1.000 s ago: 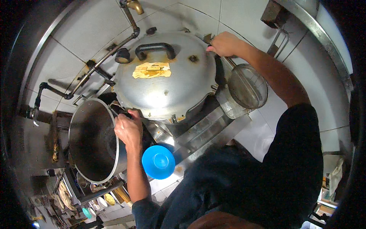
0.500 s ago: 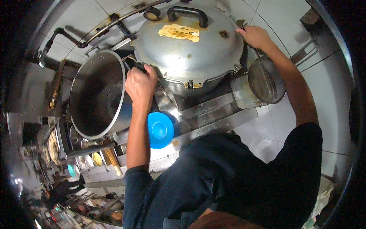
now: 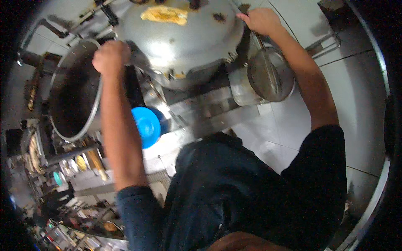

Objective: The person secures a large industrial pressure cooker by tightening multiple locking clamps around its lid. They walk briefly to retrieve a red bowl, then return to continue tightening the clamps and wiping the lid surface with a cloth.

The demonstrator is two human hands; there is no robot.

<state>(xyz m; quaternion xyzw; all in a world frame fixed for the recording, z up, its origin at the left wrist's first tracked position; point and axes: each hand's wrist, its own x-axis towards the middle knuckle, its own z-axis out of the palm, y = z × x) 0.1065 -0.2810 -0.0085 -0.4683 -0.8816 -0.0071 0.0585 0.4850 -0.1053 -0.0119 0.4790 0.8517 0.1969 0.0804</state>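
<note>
A large aluminium pressure cooker [image 3: 184,46] with a domed lid fills the top middle, a worn yellow label on its lid. My left hand [image 3: 111,58] is closed at the cooker's left side, blurred by motion; the handle there is hidden under my fingers. At the far right side, my right hand [image 3: 261,21] is wrapped on the other side handle, thumb along the rim. Left of the cooker, a deep metal pot [image 3: 77,88] stands uncovered, its rim close to my left wrist. A blue plastic bowl [image 3: 147,125] lies beside my left forearm, partly hidden by it.
A round strainer [image 3: 270,75] rests over a clear container [image 3: 240,90] right of the cooker. Pipes [image 3: 86,21] run along the tiled wall behind. Beyond the pot at lower left are small bowls [image 3: 80,162] and a cluttered work area. Metal bars form the stove's front edge.
The whole view has shifted, so the cooker, pot and bowl sit further left and higher. My left hand has moved left and up relative to the cooker; the right stays at its handle.
</note>
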